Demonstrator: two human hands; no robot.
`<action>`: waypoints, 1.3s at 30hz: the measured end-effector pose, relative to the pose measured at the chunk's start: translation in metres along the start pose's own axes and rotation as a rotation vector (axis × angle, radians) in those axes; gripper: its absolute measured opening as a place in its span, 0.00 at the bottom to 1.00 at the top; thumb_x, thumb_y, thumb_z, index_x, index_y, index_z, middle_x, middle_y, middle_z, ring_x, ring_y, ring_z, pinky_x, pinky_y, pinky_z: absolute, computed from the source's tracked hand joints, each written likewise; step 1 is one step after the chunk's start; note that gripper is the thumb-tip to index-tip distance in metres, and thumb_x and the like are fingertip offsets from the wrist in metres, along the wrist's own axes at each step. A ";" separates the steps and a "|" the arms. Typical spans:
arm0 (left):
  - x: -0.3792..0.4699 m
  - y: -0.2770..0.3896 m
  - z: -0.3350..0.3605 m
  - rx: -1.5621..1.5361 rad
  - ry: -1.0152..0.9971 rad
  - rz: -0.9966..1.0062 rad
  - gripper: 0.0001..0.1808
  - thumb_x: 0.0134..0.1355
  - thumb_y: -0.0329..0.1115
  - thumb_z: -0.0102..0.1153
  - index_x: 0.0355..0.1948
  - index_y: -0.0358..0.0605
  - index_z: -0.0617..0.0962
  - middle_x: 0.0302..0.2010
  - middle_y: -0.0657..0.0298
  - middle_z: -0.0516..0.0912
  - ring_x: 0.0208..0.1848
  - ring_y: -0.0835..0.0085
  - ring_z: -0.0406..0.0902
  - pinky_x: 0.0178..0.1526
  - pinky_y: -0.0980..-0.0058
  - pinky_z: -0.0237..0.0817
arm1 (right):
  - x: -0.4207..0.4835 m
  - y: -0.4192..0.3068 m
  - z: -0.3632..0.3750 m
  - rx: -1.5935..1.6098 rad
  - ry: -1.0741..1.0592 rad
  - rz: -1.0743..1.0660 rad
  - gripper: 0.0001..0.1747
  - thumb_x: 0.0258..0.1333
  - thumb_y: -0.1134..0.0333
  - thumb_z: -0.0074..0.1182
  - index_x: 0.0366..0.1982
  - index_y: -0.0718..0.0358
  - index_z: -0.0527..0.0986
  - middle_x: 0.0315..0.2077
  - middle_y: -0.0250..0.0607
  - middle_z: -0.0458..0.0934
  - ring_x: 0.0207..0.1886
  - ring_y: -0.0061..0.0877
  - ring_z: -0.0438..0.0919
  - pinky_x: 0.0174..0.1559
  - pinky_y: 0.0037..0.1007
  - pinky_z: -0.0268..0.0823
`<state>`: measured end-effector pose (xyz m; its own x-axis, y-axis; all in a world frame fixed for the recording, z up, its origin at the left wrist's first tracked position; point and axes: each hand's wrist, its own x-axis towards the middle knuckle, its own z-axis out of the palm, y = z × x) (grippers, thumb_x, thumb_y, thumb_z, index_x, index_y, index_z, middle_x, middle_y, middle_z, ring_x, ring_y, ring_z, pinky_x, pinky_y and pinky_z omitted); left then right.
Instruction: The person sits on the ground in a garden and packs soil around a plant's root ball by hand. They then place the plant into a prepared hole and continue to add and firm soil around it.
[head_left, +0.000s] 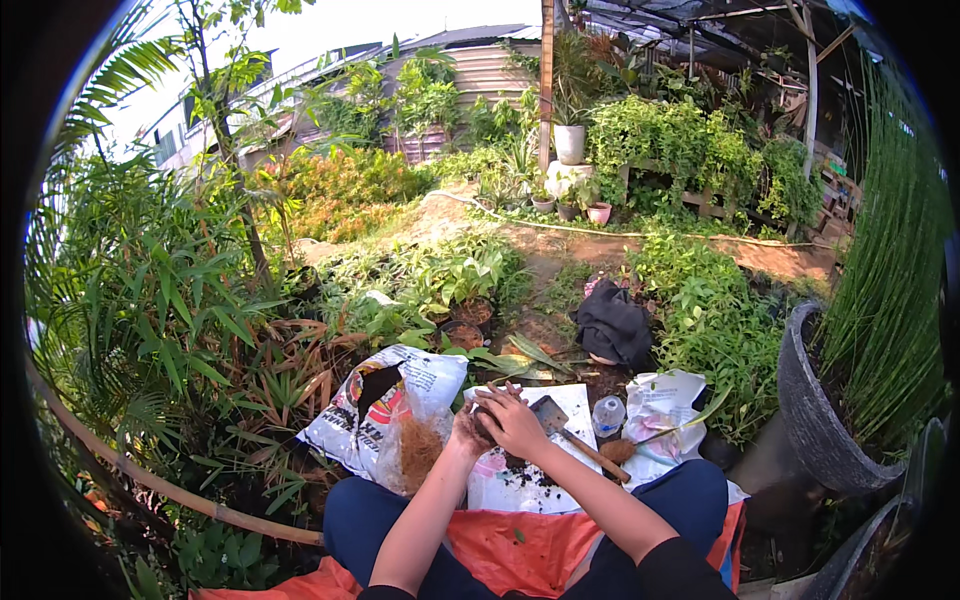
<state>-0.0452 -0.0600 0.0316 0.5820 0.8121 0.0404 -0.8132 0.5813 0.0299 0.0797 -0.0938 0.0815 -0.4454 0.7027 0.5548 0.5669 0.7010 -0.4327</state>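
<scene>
My left hand (466, 433) and my right hand (516, 421) are cupped together around a dark lump of soil (486, 424), which is mostly hidden by the fingers. Dirt coats the left palm. Beneath them lies a white sheet (577, 397) with loose dark crumbs of soil (532, 480) scattered over it. A small trowel with a dirty metal blade (548, 414) and wooden handle (596, 454) rests just right of my right hand. Left of my left hand is a clear plastic bag of brown coconut fibre (420, 450), leaning by a printed soil sack (356, 427).
A clear plastic bottle (608, 414) stands beyond the trowel. A long-leaved cutting with a brown fibre ball (619, 450) lies on a white sack (660, 409). An orange tarp (517, 547) spreads under my legs. A large grey pot (814, 420) borders the right; dark cloth (615, 322) lies ahead.
</scene>
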 end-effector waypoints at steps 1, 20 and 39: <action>0.002 0.002 0.001 -0.094 -0.054 0.017 0.32 0.66 0.51 0.28 0.63 0.40 0.63 0.65 0.46 0.61 0.68 0.52 0.57 0.69 0.53 0.45 | 0.002 -0.002 0.000 -0.001 0.028 -0.016 0.20 0.59 0.61 0.48 0.50 0.63 0.74 0.52 0.44 0.74 0.63 0.40 0.64 0.64 0.43 0.53; 0.049 0.003 -0.015 0.170 -0.048 0.289 0.31 0.61 0.43 0.40 0.64 0.41 0.61 0.67 0.55 0.60 0.69 0.52 0.54 0.69 0.52 0.45 | 0.014 0.044 -0.011 -0.047 -0.159 -0.015 0.24 0.59 0.59 0.47 0.52 0.69 0.71 0.54 0.51 0.71 0.60 0.43 0.67 0.62 0.38 0.58; 0.180 0.079 -0.159 -0.166 0.025 0.217 0.29 0.59 0.44 0.45 0.59 0.41 0.69 0.62 0.53 0.69 0.66 0.55 0.62 0.65 0.48 0.51 | 0.059 0.347 0.018 0.245 0.066 0.655 0.12 0.57 0.73 0.48 0.40 0.68 0.78 0.29 0.44 0.82 0.34 0.30 0.82 0.38 0.29 0.71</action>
<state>-0.0048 0.1396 -0.1176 0.3957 0.9184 0.0035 -0.9090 0.3922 -0.1410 0.2382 0.1929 -0.0488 -0.0179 0.9863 0.1639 0.5283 0.1485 -0.8360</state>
